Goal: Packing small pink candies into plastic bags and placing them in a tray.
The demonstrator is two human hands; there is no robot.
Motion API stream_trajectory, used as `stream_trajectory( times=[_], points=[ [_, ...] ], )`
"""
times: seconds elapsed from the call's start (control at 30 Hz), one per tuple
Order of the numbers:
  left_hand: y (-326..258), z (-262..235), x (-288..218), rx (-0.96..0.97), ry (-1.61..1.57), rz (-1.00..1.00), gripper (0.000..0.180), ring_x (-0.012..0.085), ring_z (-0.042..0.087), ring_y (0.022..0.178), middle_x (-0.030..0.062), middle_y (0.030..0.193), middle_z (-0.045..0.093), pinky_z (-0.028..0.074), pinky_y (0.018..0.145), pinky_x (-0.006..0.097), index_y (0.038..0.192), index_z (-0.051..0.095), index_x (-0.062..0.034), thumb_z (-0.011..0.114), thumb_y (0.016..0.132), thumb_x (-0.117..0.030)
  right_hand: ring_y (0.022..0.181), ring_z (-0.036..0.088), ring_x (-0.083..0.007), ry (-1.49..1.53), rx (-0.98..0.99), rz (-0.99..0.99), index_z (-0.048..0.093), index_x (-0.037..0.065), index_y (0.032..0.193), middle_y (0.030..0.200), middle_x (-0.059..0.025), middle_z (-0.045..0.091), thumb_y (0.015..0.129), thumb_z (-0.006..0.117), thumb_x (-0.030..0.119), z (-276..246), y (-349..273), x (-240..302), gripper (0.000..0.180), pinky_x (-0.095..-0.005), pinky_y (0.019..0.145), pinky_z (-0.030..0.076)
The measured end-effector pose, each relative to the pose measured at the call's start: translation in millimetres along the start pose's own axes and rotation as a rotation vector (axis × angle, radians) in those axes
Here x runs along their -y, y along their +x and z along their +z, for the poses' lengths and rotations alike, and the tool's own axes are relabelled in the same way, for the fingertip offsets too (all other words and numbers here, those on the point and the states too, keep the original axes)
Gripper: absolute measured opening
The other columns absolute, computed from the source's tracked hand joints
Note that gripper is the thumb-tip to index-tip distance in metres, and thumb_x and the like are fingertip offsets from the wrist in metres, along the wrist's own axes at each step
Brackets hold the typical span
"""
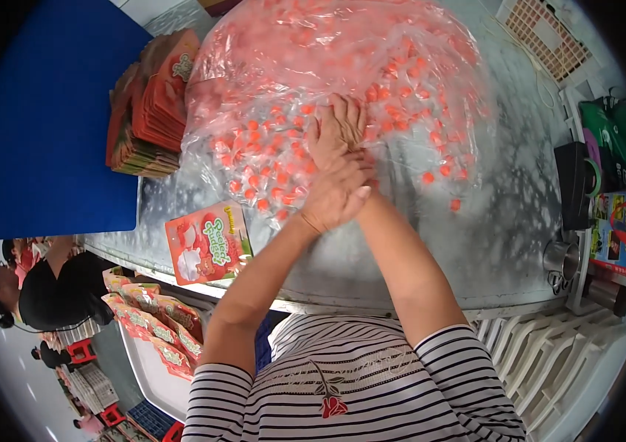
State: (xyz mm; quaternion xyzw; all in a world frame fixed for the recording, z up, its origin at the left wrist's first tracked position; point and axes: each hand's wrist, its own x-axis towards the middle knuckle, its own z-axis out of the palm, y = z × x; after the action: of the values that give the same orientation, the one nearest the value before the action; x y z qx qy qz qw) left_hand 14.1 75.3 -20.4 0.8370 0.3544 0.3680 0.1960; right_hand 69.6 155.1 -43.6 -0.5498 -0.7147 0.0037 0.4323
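A large clear plastic bag (291,81) full of small red-orange, individually wrapped sweets (254,180) spreads across the metal table. My right hand (338,129) rests on the front part of this bag, its fingers stretched out and no object seen in them. Across my right wrist lies my left hand (335,193), its fingers wrapped round it. A few sweets sit toward the bag's right edge, near a bare-looking stretch of film. To the left of my forearms, a flat printed red pouch (210,243) lies at the table's front edge.
Stacked red pouches (162,96) stand at the left beside a blue panel (55,110). Below the table edge, a white tray (147,361) carries several filled pouches. A beige basket (545,37), a metal cup (562,258) and white plastic racks (548,361) are at the right. Other people sit at lower left.
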Motion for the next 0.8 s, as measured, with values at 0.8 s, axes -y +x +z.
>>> stream_trajectory(
  times=[0.8],
  points=[
    [6,22,-77,0.060,-0.100,0.173,0.041,0.0323,0.059,0.096,0.0169,0.100,0.062,0.045,0.092,0.044,0.102,0.063,0.0006,0.045,0.090,-0.034,0.120,0.042,-0.0311,0.083,0.012,-0.027,0.064,0.003,0.099,0.118,-0.0129,0.053,0.085,0.058,0.026,0,-1,-6,0.027,-0.0534,0.109,0.021]
  ],
)
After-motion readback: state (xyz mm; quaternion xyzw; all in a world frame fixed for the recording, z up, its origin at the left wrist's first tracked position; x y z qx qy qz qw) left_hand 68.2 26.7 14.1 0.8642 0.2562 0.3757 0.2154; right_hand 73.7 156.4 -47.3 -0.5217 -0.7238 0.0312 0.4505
